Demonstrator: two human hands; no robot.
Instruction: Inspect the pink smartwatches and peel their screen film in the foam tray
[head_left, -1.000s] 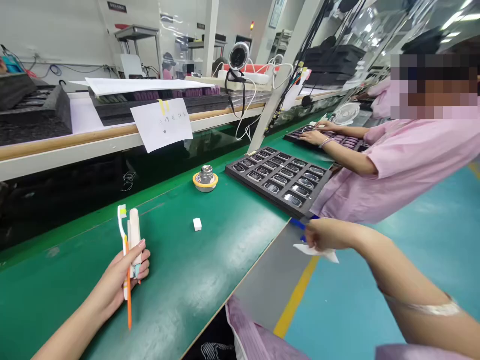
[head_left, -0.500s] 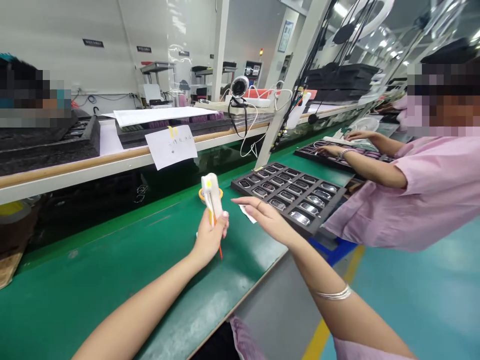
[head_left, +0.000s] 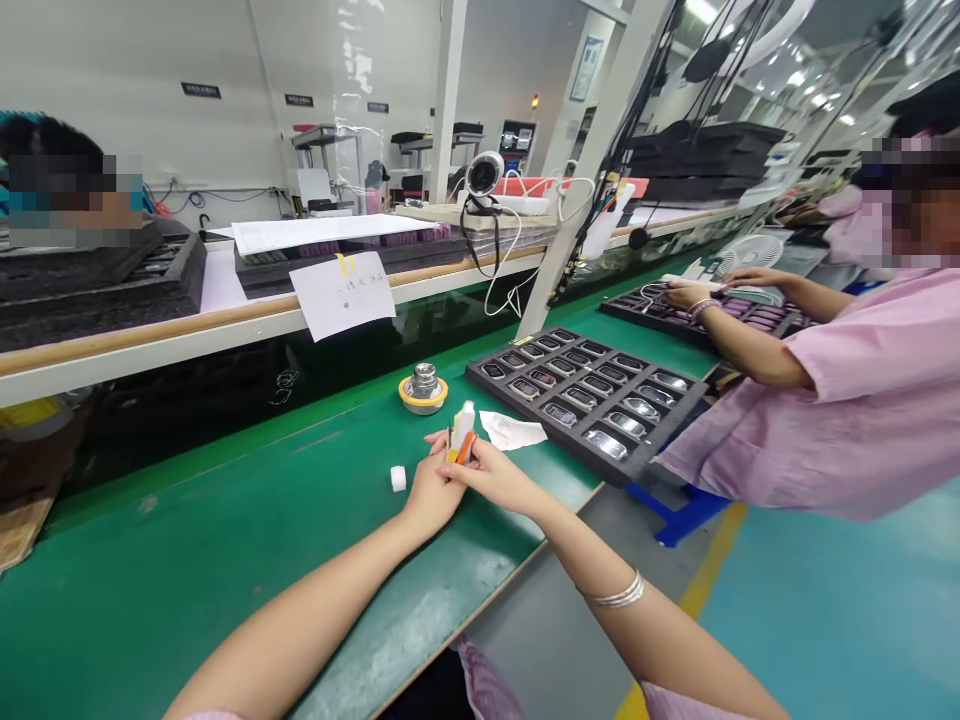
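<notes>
My left hand (head_left: 431, 490) is closed round a small white device (head_left: 463, 422) and an orange-handled toothbrush (head_left: 456, 452), held upright over the green bench (head_left: 225, 540). My right hand (head_left: 491, 472) meets it from the right, fingers pinched on the same white device and brush. A white wipe (head_left: 514, 431) lies on the bench just beyond my hands. A small white cube (head_left: 397, 478) sits to the left of my left hand.
A black tray (head_left: 585, 385) of several shiny parts lies right of my hands. A metal weight in a yellow ring (head_left: 424, 390) stands behind them. A person in pink (head_left: 847, 400) works at another tray (head_left: 712, 315). A raised shelf (head_left: 225, 320) carries black trays and paper.
My right hand put the white wipe down on the bench and came to the device. My left hand lowered the device and brush toward the bench.
</notes>
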